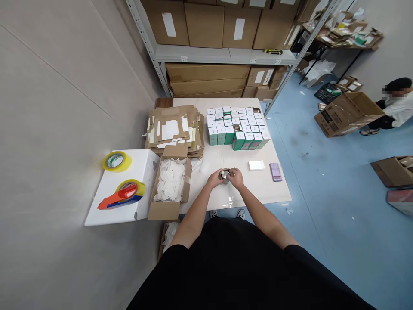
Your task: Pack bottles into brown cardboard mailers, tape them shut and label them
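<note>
Near the front edge of the white table (206, 196), both of my hands are closed about a small open box (225, 181). My left hand (214, 178) grips its left side. On the right side, my right hand (237, 178) holds it, with fingers at the opening. A shiny, silvery round thing (225, 174) shows inside the box; its kind is too small to make out. Beyond my hands stand several rows of green-and-white boxes (248, 137), a few with open tops. To the right lie a flat white box (256, 165) and a stack of purple cards or packets (275, 172).
Left are flattened cardboard (171, 129), a carton of white paper (169, 178), and a white block (97, 211) bearing yellow tape (125, 161) and a red tape dispenser (118, 197). A shelf (206, 55) stands behind. A person (402, 105) is beside a large carton (338, 118).
</note>
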`<action>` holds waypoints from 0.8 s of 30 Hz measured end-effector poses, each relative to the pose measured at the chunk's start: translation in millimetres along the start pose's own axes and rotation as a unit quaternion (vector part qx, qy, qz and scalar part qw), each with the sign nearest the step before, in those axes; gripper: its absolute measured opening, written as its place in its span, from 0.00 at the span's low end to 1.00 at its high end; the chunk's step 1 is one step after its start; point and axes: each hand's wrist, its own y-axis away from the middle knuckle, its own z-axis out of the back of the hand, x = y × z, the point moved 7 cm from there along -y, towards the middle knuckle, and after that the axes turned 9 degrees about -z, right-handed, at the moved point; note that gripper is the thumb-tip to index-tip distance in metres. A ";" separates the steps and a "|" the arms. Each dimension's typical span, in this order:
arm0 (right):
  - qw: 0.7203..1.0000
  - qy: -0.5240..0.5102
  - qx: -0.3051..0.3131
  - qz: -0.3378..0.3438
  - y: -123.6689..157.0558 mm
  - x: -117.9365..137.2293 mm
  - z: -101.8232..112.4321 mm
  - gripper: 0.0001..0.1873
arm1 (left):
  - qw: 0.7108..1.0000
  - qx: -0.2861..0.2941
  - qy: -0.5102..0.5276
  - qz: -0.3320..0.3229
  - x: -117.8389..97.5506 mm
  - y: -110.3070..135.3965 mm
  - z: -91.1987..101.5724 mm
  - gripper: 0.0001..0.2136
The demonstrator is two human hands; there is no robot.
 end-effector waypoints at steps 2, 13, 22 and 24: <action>0.997 0.066 0.026 -0.012 -3.9 11.1 -5.0 0.20 | 1.000 0.004 -0.007 -0.003 -3.1 0.6 0.7 0.38; 0.987 0.142 0.066 -0.027 -6.8 42.1 -11.8 0.32 | 0.999 0.017 -0.028 -0.007 -0.8 1.1 -0.5 0.37; 0.983 0.141 0.064 0.095 -0.5 122.3 92.2 0.23 | 0.999 0.007 -0.026 0.021 5.0 -2.2 4.2 0.40; 0.979 0.135 0.065 0.137 1.2 146.7 127.7 0.22 | 0.999 0.006 -0.031 0.019 0.1 -1.5 4.7 0.39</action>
